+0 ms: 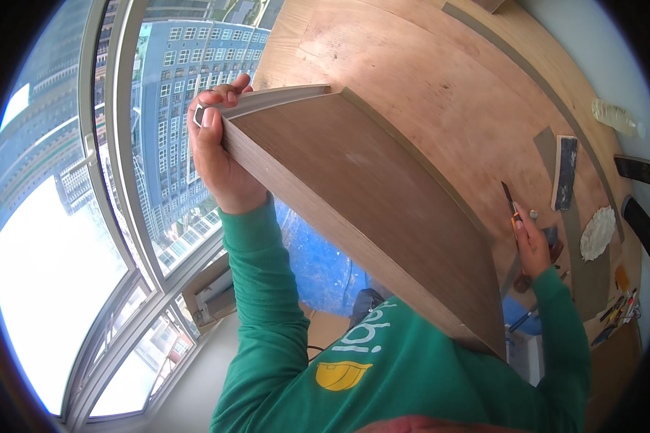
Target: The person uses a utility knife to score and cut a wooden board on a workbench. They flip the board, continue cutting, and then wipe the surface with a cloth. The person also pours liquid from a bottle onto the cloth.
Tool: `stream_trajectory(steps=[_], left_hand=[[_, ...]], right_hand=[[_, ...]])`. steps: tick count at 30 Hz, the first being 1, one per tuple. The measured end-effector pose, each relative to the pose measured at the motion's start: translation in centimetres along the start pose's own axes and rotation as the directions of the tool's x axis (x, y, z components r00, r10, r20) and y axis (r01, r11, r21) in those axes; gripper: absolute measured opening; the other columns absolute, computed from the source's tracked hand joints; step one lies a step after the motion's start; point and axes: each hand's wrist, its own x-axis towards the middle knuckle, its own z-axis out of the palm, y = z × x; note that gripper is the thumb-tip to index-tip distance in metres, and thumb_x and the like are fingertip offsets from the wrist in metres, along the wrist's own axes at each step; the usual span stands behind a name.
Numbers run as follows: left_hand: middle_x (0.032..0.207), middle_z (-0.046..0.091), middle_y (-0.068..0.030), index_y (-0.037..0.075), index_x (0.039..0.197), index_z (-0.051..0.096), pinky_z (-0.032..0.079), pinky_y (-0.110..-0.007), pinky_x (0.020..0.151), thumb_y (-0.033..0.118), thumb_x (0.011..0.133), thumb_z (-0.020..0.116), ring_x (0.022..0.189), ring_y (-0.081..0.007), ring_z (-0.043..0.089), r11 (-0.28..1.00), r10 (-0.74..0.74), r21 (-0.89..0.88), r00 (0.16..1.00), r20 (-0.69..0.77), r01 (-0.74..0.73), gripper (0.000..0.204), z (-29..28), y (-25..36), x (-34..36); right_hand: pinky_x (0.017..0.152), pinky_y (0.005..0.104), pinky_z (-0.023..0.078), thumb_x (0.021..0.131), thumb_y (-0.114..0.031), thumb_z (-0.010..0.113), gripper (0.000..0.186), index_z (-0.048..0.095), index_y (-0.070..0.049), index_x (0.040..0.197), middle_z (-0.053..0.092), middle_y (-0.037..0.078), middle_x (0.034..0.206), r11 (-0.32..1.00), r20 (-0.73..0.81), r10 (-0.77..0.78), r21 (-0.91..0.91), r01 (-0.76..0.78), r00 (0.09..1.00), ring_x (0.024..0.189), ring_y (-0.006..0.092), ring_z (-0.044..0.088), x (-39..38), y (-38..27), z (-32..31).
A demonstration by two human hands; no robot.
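Left hand: the left hand (227,162) pinches the far left corner of the board, thumb on the near side, fingers curled over the pale strip (278,99) along the end.
Right hand: the right hand (533,249) is closed around the handle of a knife (515,215), low on the right side, apart from the board.
Board: the brown wood-grain board (368,187) slants across the middle, from the left hand down to the front of the person's green shirt (412,353); its thick, lighter edge faces the person.
Knife: the handle is orange and black, and the narrow dark blade points away from the person, above the table.
Table: the wooden table (412,58) spreads beyond the board, its surface scuffed and marked.
Right of the knife: a long block with a dark face (566,173) lies on the table, with a crumpled whitish wad (598,233) nearer the person.
Far right: a clear bottle (617,117) lies near the wall, a phone (634,168) is nearer, and a group of small tools (617,310) sits lower down.
Left side: a tall window (115,180) looks onto a blue building (195,65).
Below: blue sheeting (318,260) shows between the left sleeve (256,252) and the board.
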Motion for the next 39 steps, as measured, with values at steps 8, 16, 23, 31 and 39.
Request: stream_trajectory(steps=[8, 16, 23, 31, 39], left_hand=[[0.103, 0.058, -0.0091, 0.008, 0.117, 0.056, 0.033, -0.053, 0.120, 0.033, 0.093, 0.060, 0.126, -0.0344, 0.053, 1.000, 0.018, 0.003, 1.000, -0.021, -0.018, 0.034, 0.2, -0.4, 0.2], [0.110, 0.055, -0.0095, 0.009, 0.127, 0.052, 0.033, -0.054, 0.117, 0.035, 0.088, 0.063, 0.135, -0.0416, 0.047, 0.996, 0.031, 0.080, 0.998, -0.059, -0.026, 0.048, 0.7, -0.5, -0.7], [0.111, 0.055, -0.0108, 0.008, 0.127, 0.052, 0.033, -0.054, 0.117, 0.035, 0.089, 0.062, 0.135, -0.0414, 0.047, 0.996, 0.052, 0.078, 0.997, -0.058, -0.047, 0.048, 0.4, -1.0, -0.6], [0.112, 0.055, -0.0112, 0.008, 0.129, 0.052, 0.034, -0.054, 0.117, 0.036, 0.089, 0.063, 0.133, -0.0399, 0.048, 0.995, 0.083, 0.064, 0.996, -0.041, -0.080, 0.050, 0.2, -1.5, -0.4], [0.111, 0.056, -0.0114, 0.008, 0.128, 0.053, 0.034, -0.053, 0.117, 0.037, 0.089, 0.063, 0.132, -0.0396, 0.049, 0.993, 0.088, 0.079, 0.995, -0.049, -0.084, 0.050, 0.3, -1.5, -0.4]], right_hand=[[0.096, 0.0307, 0.048, 0.109, -0.018, 0.050, 0.043, 0.051, -0.009, 0.151, 0.068, 0.015, 0.124, 0.977, -0.091, -0.214, 0.002, 0.215, 0.973, 0.105, 0.0184, 0.063, 2.8, -6.0, 1.4], [0.099, 0.0369, 0.050, 0.108, -0.020, 0.050, 0.042, 0.054, -0.014, 0.149, 0.066, 0.019, 0.131, 0.824, 0.047, -0.539, -0.179, 0.538, 0.841, 0.115, 0.0322, 0.066, 12.6, -16.3, 8.3], [0.095, 0.0455, 0.053, 0.107, -0.030, 0.047, 0.040, 0.060, -0.013, 0.141, 0.070, 0.017, 0.125, 0.750, 0.050, -0.638, -0.184, 0.635, 0.768, 0.111, 0.0375, 0.067, 19.4, -22.2, 14.3], [0.094, 0.0468, 0.053, 0.106, -0.029, 0.047, 0.041, 0.062, -0.011, 0.139, 0.072, 0.020, 0.116, 0.717, 0.041, -0.678, -0.186, 0.672, 0.734, 0.107, 0.0399, 0.067, 21.3, -22.3, 15.4], [0.095, 0.0460, 0.053, 0.105, -0.030, 0.048, 0.042, 0.062, -0.011, 0.139, 0.072, 0.020, 0.117, 0.741, 0.058, -0.653, -0.154, 0.653, 0.755, 0.106, 0.0406, 0.068, 21.6, -21.9, 15.4]])
